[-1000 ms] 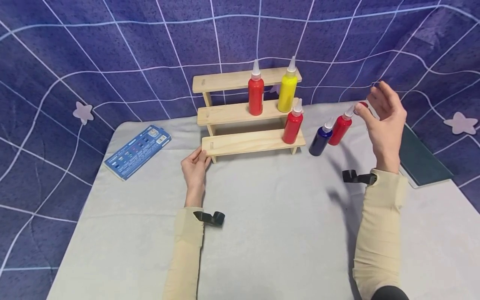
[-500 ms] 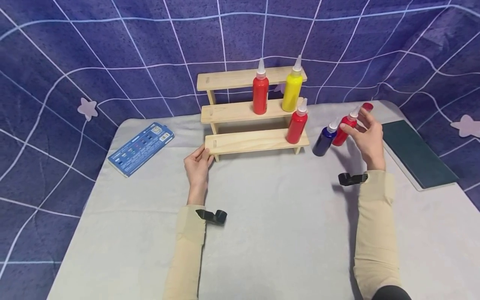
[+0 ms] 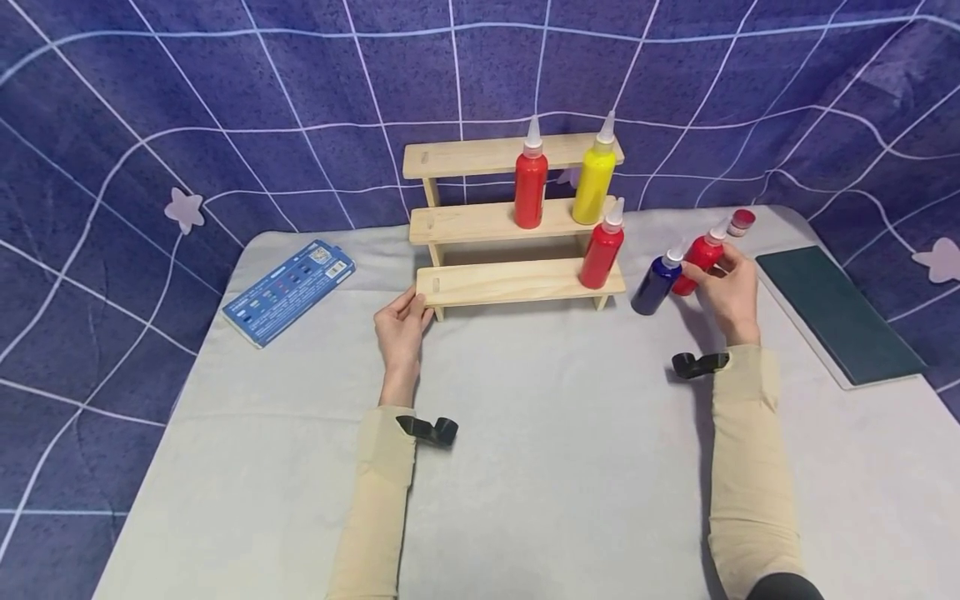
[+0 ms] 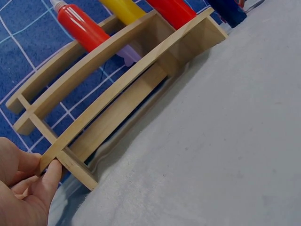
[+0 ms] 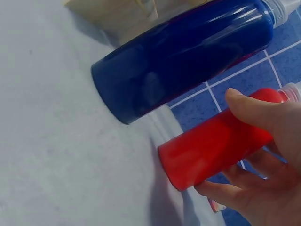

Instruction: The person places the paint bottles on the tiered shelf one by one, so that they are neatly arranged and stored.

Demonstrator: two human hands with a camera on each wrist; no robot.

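My left hand (image 3: 401, 333) pinches the left end of the lowest board of a three-step wooden rack (image 3: 495, 287); in the left wrist view its thumb and fingers (image 4: 49, 181) lie on either side of that corner. At the right, my right hand (image 3: 731, 296) holds a red squeeze bottle (image 3: 697, 260) with a pointed white nozzle, thumb on one side and fingers on the other. Beside it stands a dark blue squeeze bottle (image 5: 183, 56). On the rack's middle step are a red bottle (image 3: 530, 192) and a yellow bottle (image 3: 594, 187). Another red bottle (image 3: 602, 257) is at the lowest step's right end.
A small red-lidded jar (image 3: 742, 221) sits behind my right hand. Farther right lies a dark green flat board or book (image 3: 840, 312). A blue printed flat box (image 3: 288, 292) lies at the left. Purple gridded cloth (image 3: 360, 75) hangs behind the white-covered table (image 3: 540, 458).
My right hand has come down and left from the small red jar, now lower on the table, to the red bottle and taken hold of it. My left hand keeps its hold on the rack.
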